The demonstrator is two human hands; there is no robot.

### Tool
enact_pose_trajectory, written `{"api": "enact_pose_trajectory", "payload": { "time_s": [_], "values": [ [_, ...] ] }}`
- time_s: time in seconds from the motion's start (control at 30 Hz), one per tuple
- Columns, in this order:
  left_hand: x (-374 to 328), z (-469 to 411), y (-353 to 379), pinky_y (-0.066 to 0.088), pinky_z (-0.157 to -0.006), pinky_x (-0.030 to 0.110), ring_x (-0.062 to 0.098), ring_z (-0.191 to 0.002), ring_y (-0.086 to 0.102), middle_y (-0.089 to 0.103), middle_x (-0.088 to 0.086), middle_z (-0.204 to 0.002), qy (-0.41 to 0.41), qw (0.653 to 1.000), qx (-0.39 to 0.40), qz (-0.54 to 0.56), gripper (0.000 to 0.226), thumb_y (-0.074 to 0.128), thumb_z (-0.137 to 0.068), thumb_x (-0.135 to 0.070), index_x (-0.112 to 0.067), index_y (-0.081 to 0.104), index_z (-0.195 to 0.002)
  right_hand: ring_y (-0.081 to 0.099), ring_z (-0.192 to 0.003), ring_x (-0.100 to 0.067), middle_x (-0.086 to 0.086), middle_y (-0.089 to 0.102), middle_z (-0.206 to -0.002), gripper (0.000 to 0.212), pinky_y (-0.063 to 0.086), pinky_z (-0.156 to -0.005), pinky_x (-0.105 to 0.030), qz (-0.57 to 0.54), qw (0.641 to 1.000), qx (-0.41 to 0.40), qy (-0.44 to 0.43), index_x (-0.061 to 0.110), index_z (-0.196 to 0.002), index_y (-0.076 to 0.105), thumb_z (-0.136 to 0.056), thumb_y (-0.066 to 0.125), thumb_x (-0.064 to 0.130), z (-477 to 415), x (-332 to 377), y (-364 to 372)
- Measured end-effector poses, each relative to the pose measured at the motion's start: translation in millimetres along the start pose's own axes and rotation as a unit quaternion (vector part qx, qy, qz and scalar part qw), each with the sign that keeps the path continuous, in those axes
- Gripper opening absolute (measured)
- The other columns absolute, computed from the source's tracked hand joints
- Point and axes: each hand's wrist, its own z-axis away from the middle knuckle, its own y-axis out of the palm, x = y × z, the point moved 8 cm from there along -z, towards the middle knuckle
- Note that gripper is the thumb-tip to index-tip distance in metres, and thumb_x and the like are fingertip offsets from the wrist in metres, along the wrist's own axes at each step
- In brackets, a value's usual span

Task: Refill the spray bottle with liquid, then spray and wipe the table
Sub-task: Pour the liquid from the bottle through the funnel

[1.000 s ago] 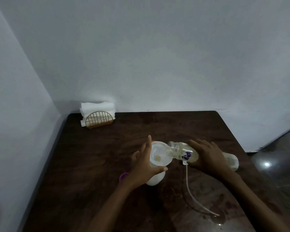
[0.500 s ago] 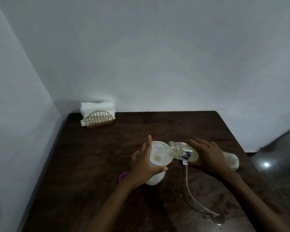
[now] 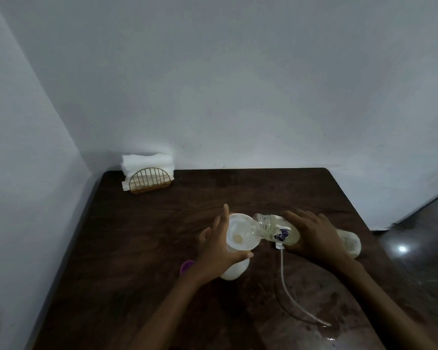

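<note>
My left hand holds a white funnel that sits in the neck of a white spray bottle standing mid-table, thumb in front and fingers behind. My right hand grips a clear refill bottle with a purple label. That bottle lies tipped on its side, its open threaded mouth over the funnel's rim and pale liquid inside. A thin white dip tube from the sprayer lies on the table under the right hand; the sprayer's head is mostly hidden.
A purple cap lies behind my left wrist. A gold wire holder with white napkins stands at the back left corner of the dark wooden table. A wet patch shines at the tube's end. Walls close off the left and back.
</note>
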Motion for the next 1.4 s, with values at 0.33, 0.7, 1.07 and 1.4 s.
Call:
{"api": "enact_pose_trajectory", "payload": {
  "time_s": [0.33, 0.7, 1.07, 1.4],
  "values": [
    [-1.5, 0.8, -0.1, 0.009, -0.111, 0.032, 0.018, -0.138, 0.018, 0.014, -0.004, -0.154, 0.0, 1.0, 0.001, 0.004, 0.114, 0.074, -0.071, -0.044, -0.03, -0.012, -0.144, 0.065, -0.076, -0.027, -0.003, 0.068, -0.089, 0.062, 0.045, -0.061, -0.036, 0.006, 1.0, 0.019, 0.002, 0.02, -0.104, 0.063, -0.047, 0.082, 0.037, 1.0, -2.1, 4.7],
    [1.3, -0.2, 0.8, 0.009, -0.111, 0.034, 0.019, -0.139, 0.017, 0.014, -0.005, -0.154, -0.006, 1.0, 0.006, 0.008, 0.115, 0.074, -0.07, -0.046, -0.032, -0.013, -0.144, 0.065, -0.075, -0.028, -0.005, 0.068, -0.089, 0.06, 0.046, -0.061, -0.038, 0.0, 1.0, 0.02, 0.0, 0.018, -0.102, 0.063, -0.047, 0.082, 0.035, 0.1, -0.3, 2.7],
    [1.9, -0.3, 1.5, 0.01, -0.112, 0.036, 0.021, -0.139, 0.015, 0.01, -0.005, -0.155, -0.012, 1.0, 0.008, -0.001, 0.114, 0.074, -0.07, -0.046, -0.033, -0.013, -0.144, 0.062, -0.089, -0.024, 0.0, 0.065, -0.099, 0.057, 0.043, -0.072, -0.036, 0.005, 0.999, 0.042, 0.011, 0.025, -0.111, 0.059, -0.06, 0.074, 0.044, -0.4, -1.9, 6.1],
    [3.2, -0.5, 1.8, 0.01, -0.112, 0.036, 0.02, -0.139, 0.017, 0.012, -0.005, -0.155, -0.007, 1.0, 0.004, 0.002, 0.115, 0.074, -0.069, -0.048, -0.034, -0.014, -0.143, 0.062, -0.093, -0.025, -0.001, 0.065, -0.102, 0.059, 0.043, -0.072, -0.036, 0.013, 0.999, 0.047, 0.01, 0.023, -0.113, 0.059, -0.059, 0.075, 0.041, 0.6, -2.1, 5.9]
  ]
}}
